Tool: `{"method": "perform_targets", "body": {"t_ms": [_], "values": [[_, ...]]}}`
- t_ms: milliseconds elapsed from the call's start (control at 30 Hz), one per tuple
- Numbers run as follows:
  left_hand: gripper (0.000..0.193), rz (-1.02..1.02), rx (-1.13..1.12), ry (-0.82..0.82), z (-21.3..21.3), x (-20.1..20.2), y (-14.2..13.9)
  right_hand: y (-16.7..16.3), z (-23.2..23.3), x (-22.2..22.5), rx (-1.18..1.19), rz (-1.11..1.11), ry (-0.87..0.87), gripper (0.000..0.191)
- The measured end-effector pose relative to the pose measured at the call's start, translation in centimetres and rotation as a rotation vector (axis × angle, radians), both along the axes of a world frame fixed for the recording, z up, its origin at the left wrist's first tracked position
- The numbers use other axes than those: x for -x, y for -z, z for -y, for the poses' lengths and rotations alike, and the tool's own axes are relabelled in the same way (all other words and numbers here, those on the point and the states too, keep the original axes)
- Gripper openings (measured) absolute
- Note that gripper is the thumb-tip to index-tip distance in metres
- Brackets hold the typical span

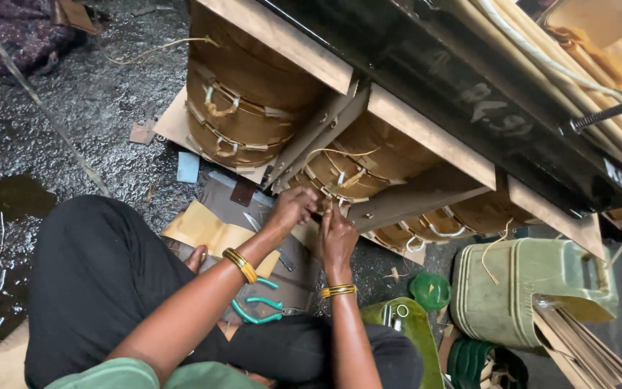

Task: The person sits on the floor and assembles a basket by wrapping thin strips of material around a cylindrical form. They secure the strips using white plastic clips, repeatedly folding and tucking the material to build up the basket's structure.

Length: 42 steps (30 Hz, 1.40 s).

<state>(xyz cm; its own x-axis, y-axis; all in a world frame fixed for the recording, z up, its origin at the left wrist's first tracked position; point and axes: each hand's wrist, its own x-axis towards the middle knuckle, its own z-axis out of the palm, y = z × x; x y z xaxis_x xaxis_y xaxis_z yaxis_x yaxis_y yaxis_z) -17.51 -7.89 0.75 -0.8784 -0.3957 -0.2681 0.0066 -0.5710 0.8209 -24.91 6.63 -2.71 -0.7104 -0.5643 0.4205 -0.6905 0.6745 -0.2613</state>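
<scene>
Hands pinch at the middle coil (347, 169): left hand (291, 209) and right hand (336, 238) curled nearly shut, touching its lower edge; floor (73, 122) open beside.

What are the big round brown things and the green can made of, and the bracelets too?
The round coils look wrapped in brown paper or pressboard, matte, tied with pale tape strips. The green jerrycan looks like plastic: dull, ribbed, scuffed. The bangles on the left hand and right hand look like gold-coloured metal, since they shine. The boards between the coils look like wood or pressboard.
</scene>
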Motion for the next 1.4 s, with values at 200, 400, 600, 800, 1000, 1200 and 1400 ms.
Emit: {"method": "perform_targets", "body": {"t_ms": [200, 400, 600, 800, 1000, 1200, 1400], "values": [[0.011, -0.024, 0.105, 0.003, -1.2, 1.3, -0.7, -1.2, 0.5, -2.3, 0.329, 0.152, 0.074, 0.024], [0.012, 0.15, 0.336, -0.129, -2.2, 2.6, -0.7, -2.0, 2.3, -4.1, 0.541, 0.036, 0.328, 0.028], [0.015, 0.304, 0.526, -0.346, -4.0, 2.5, -1.9, -1.8, 2.3, -5.9, 0.194, -0.191, 0.224, 0.046], [0.017, 0.117, 0.374, -0.238, -2.9, 0.9, -1.0, -1.4, 2.7, -4.6, 0.179, 0.06, 0.125, 0.048], [0.013, -0.071, -0.232, -0.078, -2.0, 1.2, 0.1, -1.1, 2.0, -0.7, 0.694, 0.886, -0.049, 0.024], [0.024, 0.054, 0.483, -0.142, -1.8, 1.6, 1.0, 0.1, 0.8, 0.0, 0.835, 1.121, -0.107, 0.023], [0.021, -0.072, 0.123, -0.126, -2.5, 1.5, 3.4, -1.4, 0.5, -2.3, 0.697, 0.931, -0.04, 0.03]]}}
